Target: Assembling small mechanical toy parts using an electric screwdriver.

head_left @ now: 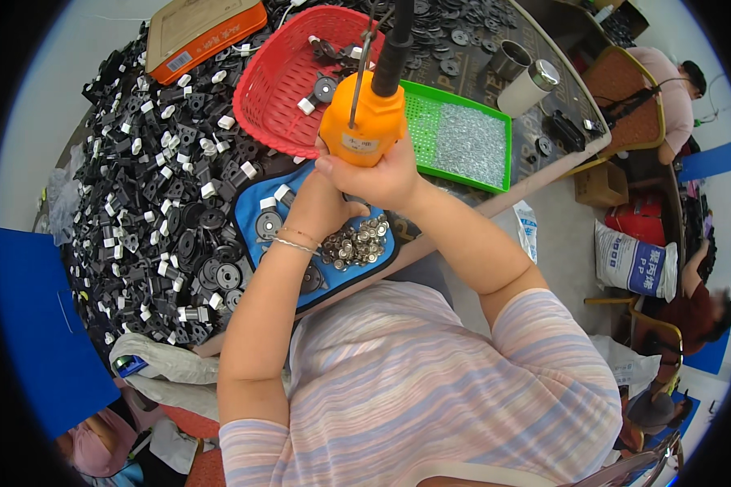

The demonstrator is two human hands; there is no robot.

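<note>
An orange electric screwdriver (362, 122) hangs upright from above, and my right hand (386, 180) is wrapped round its body. My left hand (323, 203) is curled beneath the driver, partly covered by it and by my right hand. Whatever the left fingers hold is hidden. Below both hands lies a blue mat (256, 195) with a dark rim. A pile of small shiny metal parts (353, 243) sits on it beside my left wrist. Next to that wrist rests a round black part with a white piece (270, 221).
Black and white plastic parts (170, 187) are heaped across the left of the table. A red basket (260, 89) holds a few assemblies; a green tray (502, 154) holds small silvery pieces. An orange-sided box (211, 40), a white bottle (529, 88) and a metal cup (510, 58) stand farther back. People sit nearby.
</note>
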